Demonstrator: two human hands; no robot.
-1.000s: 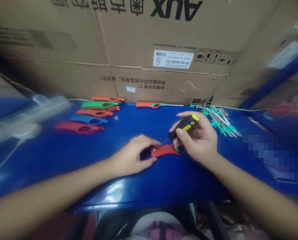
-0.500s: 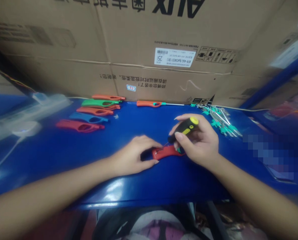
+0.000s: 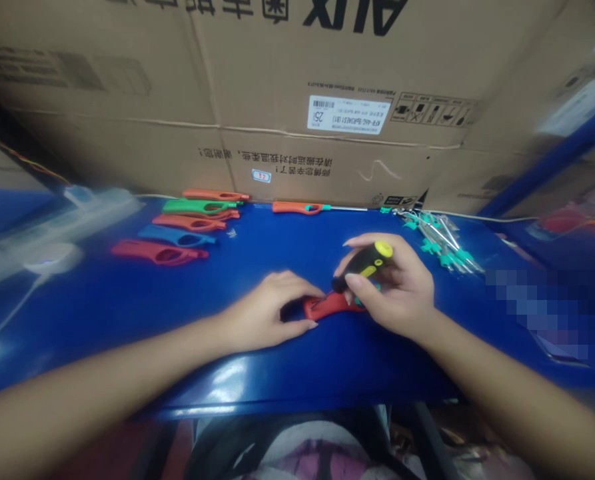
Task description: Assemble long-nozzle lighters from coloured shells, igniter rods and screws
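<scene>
Left hand (image 3: 264, 312) half-curled, thumb and fingers at the near end of the red handle (image 3: 333, 305), flat on the desk (image 3: 217, 390), likely to stop it shifting. Right hand (image 3: 402, 283) wrapped round the yellow-black screwdriver (image 3: 361, 267), tilted so its tip reaches that end.

Handles (image 3: 191, 223) lie left — assembled lighter (image 3: 297, 208) behind, centre; metal tubes (image 3: 442, 240) right.

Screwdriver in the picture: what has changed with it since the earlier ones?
The screwdriver and right hand have dipped slightly, and a little left, toward the red handle. Nothing was grabbed or let go. The left hand stays at the handle's end.
</scene>
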